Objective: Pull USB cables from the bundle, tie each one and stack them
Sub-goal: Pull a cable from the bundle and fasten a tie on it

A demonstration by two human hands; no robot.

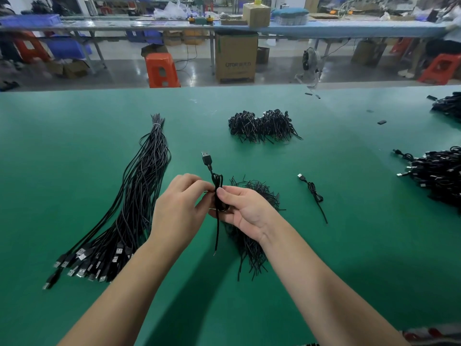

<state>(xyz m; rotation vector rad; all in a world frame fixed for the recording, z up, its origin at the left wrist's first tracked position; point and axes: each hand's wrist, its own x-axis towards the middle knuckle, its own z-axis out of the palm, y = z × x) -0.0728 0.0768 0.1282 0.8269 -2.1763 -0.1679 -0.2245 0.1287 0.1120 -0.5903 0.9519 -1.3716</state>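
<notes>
USB cable [216, 186] | black, coiled | plug up | both hands

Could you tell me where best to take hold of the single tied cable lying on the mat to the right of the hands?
Probably pinch the tied cable at its knotted middle from above. It lies flat, apart from the piles, and its plug and thin tail offer less to hold.

Light: bright, even, from overhead
Shadows: soft, dark ones under my forearms on the green mat [74, 151]
Glare: pale sheen on the grey floor [119, 68]
Focus: my hands sharp, far benches soft
Distortion: wide-angle bending, mat edge curves towards the corners
</notes>
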